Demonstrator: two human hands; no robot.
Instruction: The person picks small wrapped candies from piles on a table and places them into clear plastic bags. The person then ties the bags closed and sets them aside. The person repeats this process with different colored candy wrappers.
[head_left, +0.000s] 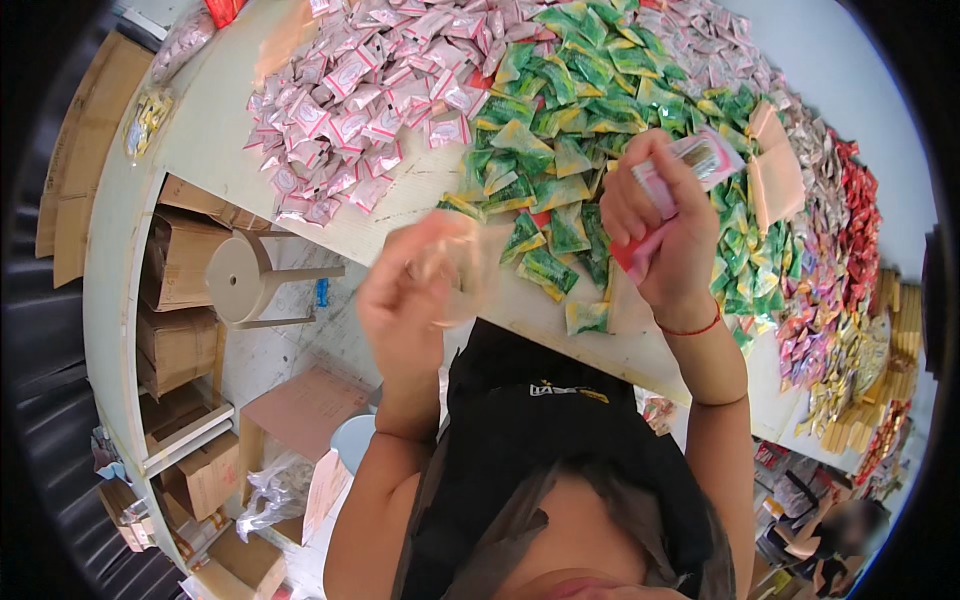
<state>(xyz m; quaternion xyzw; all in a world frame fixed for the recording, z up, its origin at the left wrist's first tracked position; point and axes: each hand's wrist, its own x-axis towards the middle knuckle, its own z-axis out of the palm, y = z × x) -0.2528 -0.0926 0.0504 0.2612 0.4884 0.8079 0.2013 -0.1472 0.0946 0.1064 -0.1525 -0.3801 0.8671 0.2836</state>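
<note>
My left hand (401, 289) is blurred over the table's front edge, its fingers closed on a sheer peach-coloured pouch (476, 266). Higher up, my right hand (660, 210) grips several small packets. A pink-and-white sachet (705, 159) with a clear window sticks out past the fingers, and a red-and-pink packet (637, 251) shows below the palm. Green-and-yellow sachets (555, 165) lie heaped under and around this hand. Beyond my left hand spreads a pile of pink-and-white sachets (375, 97). Another peach pouch (776, 169) rests flat on the heap to the right.
The pale table (427, 161) curves around me. Silver-pink (720, 45), red (855, 202) and gold (832, 382) packets line its right side. Cardboard boxes (180, 266) fill the shelf at left, by a beige stool (240, 277). Another person (832, 532) is at the lower right.
</note>
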